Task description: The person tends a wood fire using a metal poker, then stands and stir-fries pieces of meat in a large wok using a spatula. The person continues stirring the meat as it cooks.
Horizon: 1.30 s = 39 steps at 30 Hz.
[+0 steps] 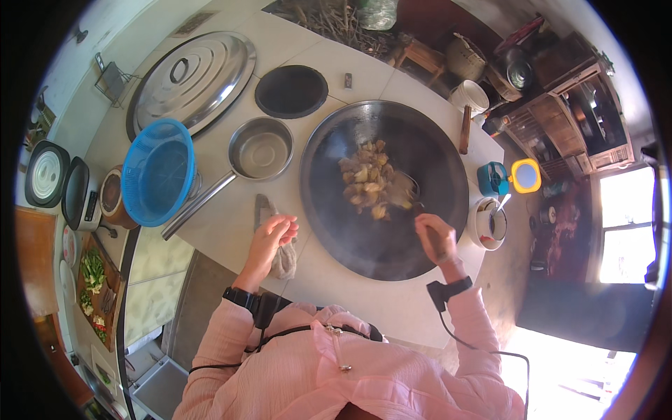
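Observation:
A large dark wok point(336, 236) is set into a tiled stove top, with light steam over it. Browned chunks of food point(367, 181) lie together in its middle. My right hand point(437, 239) is closed around the handle of a cooking spatula or ladle point(412, 184), whose head touches the right side of the food. Over the tiles left of the wok, my left hand point(273, 236) is raised with its fingers loosely curled and nothing seen in it. Beneath and beside it lies a grey cloth point(285, 260).
Left of the wok are a steel saucepan point(261, 148), a blue plastic basket point(157, 173) and a large metal lid point(194, 79). A white bowl with a spoon point(487, 223) and a teal container point(492, 178) stand at the right edge. Chopped vegetables point(93, 270) lie on a board far left.

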Tool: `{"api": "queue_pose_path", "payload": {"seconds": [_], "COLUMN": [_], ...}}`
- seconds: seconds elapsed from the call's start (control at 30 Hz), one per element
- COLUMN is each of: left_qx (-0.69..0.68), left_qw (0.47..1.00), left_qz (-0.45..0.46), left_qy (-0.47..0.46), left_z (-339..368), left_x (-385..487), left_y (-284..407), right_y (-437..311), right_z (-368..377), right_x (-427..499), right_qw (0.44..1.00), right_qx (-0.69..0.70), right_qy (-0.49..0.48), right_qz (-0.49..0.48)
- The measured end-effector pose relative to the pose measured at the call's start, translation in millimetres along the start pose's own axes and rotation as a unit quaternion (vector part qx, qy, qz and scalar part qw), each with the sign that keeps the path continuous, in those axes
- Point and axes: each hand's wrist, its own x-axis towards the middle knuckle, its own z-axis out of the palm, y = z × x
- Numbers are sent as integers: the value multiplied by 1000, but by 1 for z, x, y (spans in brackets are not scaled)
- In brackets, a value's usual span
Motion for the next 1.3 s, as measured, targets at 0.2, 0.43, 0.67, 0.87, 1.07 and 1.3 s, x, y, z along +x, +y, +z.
{"api": "queue_pose_path", "payload": {"seconds": [0.2,0.43,0.67,0.87,1.07,1.3], "left_qx": [13,18,5,-3,11,-12], "left_qw": [1000,1000,999,1000,1000,1000], "left_qz": [5,4,8,7,14,10], "left_qy": [-5,17,44,25,-13,12], "left_z": [10,12,5,5,16,5], "left_x": [5,5,-2,-1,4,-3], "left_y": [-2,-8,-3,-7,-9,-16], "right_y": [13,34,67,21,-16,45], "right_z": [-65,46,84,-7,-23,59], "right_x": [-16,2,41,-11,-39,-11], "right_qw": [908,794,635,760,899,871], "right_qx": [142,367,557,413,145,219], "right_qy": [98,247,429,371,182,274], "right_qz": [382,417,319,338,372,343]}}
